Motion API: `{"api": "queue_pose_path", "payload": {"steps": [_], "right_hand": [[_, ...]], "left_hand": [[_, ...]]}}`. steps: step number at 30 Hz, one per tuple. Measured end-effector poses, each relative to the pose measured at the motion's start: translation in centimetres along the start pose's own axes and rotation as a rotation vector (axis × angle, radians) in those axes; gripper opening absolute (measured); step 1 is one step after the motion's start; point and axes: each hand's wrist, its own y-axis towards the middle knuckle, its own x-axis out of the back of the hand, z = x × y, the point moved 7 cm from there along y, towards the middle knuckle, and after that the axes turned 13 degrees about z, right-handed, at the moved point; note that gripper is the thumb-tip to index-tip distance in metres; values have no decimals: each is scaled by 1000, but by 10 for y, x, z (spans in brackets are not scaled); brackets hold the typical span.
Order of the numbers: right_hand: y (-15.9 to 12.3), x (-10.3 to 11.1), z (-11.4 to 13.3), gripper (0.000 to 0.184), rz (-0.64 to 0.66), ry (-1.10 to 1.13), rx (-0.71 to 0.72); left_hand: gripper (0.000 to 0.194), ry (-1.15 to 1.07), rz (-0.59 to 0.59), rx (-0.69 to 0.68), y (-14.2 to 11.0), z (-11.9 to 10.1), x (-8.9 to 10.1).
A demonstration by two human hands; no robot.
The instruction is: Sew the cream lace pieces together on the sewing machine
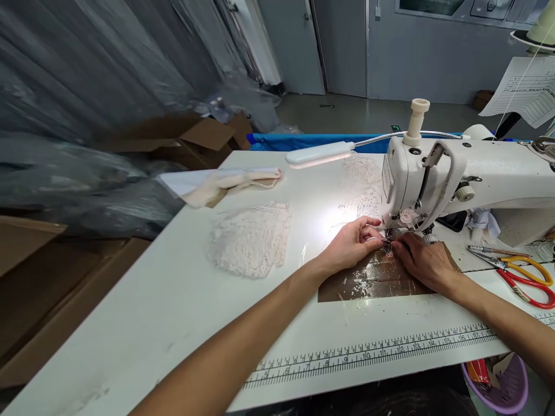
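At the needle end of a white sewing machine (pixel 481 173), my two hands meet close under the presser foot. My left hand (pixel 358 240) is closed, its thumb and fingers pinching a small strip of whitish fabric just left of the foot. On the other side, my right hand (pixel 420 257) has its fingers pressed together by the foot; what they hold is too small to make out. A shiny brown sheet (pixel 368 280) lies flat beneath both hands. White lace (pixel 364 185) lies behind my left hand, partly washed out by the lamp (pixel 321 155).
Another lace piece (pixel 254 240) and folded cream cloth (pixel 243 182) lie on the left of the table (pixel 195 323). Yellow-handled and red-handled scissors (pixel 526 283) rest at right. A ruler strip (pixel 368 352) runs along the front edge. Below is a purple basket (pixel 511 387); cardboard boxes (pixel 65 300) stand left.
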Motion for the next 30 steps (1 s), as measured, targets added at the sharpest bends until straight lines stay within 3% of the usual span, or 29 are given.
{"api": "queue_pose_path", "payload": {"steps": [7,16,22,26,30], "right_hand": [[9,-11,-4,38,86,8,-30],[16,-11,3,40,2,3,11],[16,-18,-2,36,-93,26,60],[18,-18,0,35,-120,29,131],[16,-13,5,29,-121,25,105]], "left_hand": [[30,-30,24,62,-3,-3,0],[30,-36,27,47,0,0,2],[33,19,-66,32,-1,1,6],[35,17,-40,11,1,5,4],[35,30,-16,-14,2,7,-1]]}}
